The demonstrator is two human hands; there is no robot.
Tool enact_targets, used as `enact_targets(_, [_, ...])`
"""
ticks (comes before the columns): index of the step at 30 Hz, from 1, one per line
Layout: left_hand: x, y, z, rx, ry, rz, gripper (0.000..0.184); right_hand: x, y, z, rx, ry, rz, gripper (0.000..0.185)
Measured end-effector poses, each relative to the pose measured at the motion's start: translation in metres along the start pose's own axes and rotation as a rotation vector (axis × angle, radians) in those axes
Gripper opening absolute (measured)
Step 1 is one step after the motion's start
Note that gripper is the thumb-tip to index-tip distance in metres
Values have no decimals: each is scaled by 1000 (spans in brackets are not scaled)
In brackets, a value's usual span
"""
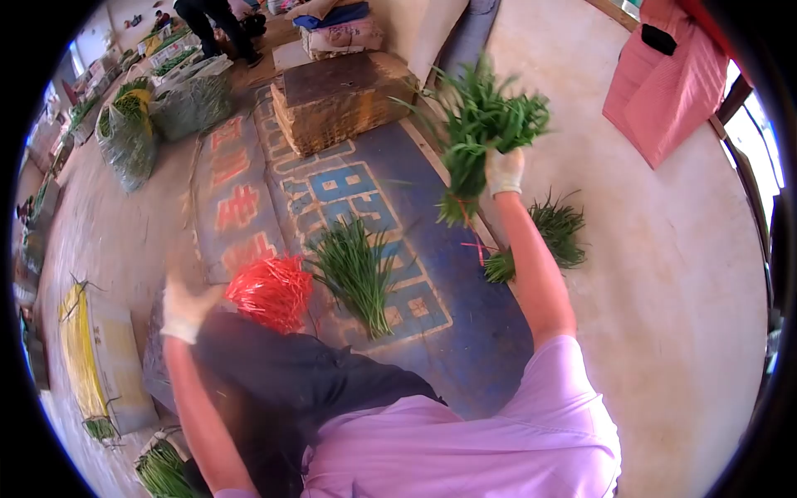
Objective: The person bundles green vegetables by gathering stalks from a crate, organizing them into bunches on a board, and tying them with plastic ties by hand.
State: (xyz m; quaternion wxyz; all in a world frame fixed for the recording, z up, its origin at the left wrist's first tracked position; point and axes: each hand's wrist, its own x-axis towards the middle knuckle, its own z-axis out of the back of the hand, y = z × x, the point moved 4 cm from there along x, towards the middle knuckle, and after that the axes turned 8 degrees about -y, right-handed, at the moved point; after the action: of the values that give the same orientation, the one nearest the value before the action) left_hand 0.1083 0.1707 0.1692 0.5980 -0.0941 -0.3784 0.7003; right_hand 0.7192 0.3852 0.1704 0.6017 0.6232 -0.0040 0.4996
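Observation:
My right hand (504, 170), in a pale glove, is shut on a bunch of leafy greens (490, 120) raised at the right edge of the blue printed mat. A thin red strip hangs at the bunch's lower end. My left hand (187, 305), also gloved, is blurred but looks open, thumb apart, beside a heap of red plastic strips (270, 292) near my knee. Between the hands, a loose pile of long green stalks (357, 274) lies on the mat (490, 349). Another green bunch (556, 231) rests on the floor, partly behind my right forearm.
A worn cardboard box (340, 104) stands at the mat's far end. Bags of greens (129, 137) sit at the far left. Yellow strips (83, 353) lie over a pale box at left. Pink cloth (664, 87) hangs at right. A person in dark trousers (220, 29) stands behind.

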Motion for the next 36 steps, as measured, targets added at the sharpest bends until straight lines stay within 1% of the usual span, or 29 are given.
enact_targets(1, [-3,34,14,46,16,115,103,6,-41,1,-30,-54,39,38])
enact_targets(2, [-7,55,29,63,2,142,102,9,-71,4,-4,-134,27,44])
enact_targets(3, [-14,99,43,78,-37,118,104,12,-91,7,22,-214,14,50])
enact_targets(4, [-22,120,57,4,-60,60,108,12,-101,13,31,-206,-84,47])
enact_targets(5, [-31,152,65,-193,-125,125,109,9,-111,20,38,-197,-184,44])
enact_targets(6, [-43,168,80,-208,-155,174,108,5,-132,22,2,-226,-197,48])
enact_targets(7, [-52,180,93,-223,-184,220,106,0,-141,26,4,-218,-207,48])
enact_targets(8, [-59,186,103,-215,-183,222,106,-6,-150,28,-69,-125,-345,51])
enact_targets(9, [-67,195,115,-180,-245,338,105,-11,-158,31,-143,-30,-483,53])
enact_targets(10, [-76,206,126,-144,-301,457,104,-17,-185,29,-447,163,-614,53])
enact_targets(11, [-82,213,132,-138,-295,461,104,-25,-210,28,-745,422,-693,54])
enact_targets(12, [-86,221,139,-130,-312,477,103,-30,-254,19,-1047,656,-657,46])
enact_targets(13, [-92,225,145,-121,-333,492,102,-26,-257,15,-1040,660,-652,46])
enact_targets(15, [-103,225,156,-101,-338,507,101,-26,-259,14,-827,571,-706,56])
enact_targets(18, [-119,237,160,-102,-340,537,99,-34,-254,41,-532,415,-791,78])
enact_targets(19, [-122,242,163,-113,-361,552,98,-35,-236,47,-535,416,-793,78])
enact_targets(21, [-131,246,163,-121,-383,552,96,-51,-181,55,-428,68,-938,82])
enact_targets(23, [-152,246,169,-118,-430,562,94,-89,-195,59,-141,43,-580,83])
enact_targets(24, [-161,247,166,-148,-467,597,91,-125,-195,57,-263,3,-611,85])
enact_targets(25, [-166,244,162,-181,-501,628,89,-172,-192,48,-343,135,-635,84])
enact_targets(26, [-168,215,151,-169,-508,743,86,-220,-189,38,-423,275,-646,84])
enact_targets(27, [-175,225,148,-166,-512,749,86,-267,-185,29,-497,416,-642,84])
enact_targets(28, [-189,244,141,-189,-487,753,86,-324,-202,3,-676,730,-615,85])
enact_targets(29, [-200,257,139,-209,-460,758,87,-364,-187,-20,-650,1186,-615,91])
enact_targets(30, [-203,250,133,-207,-452,782,86,-441,-234,-54,-631,1332,-444,100])
enact_targets(32, [-215,257,127,-211,-446,774,86,-445,-155,-75,-659,1202,-605,111])
enact_targets(33, [-224,258,128,-219,-446,760,87,-457,-144,-85,-650,1225,-595,111])
enact_targets(35, [-234,243,128,-199,-474,766,87,-478,-133,-105,-845,1137,-474,119])
enact_targets(36, [-239,236,127,-212,-474,732,87,-488,-127,-111,-940,1108,-443,122])
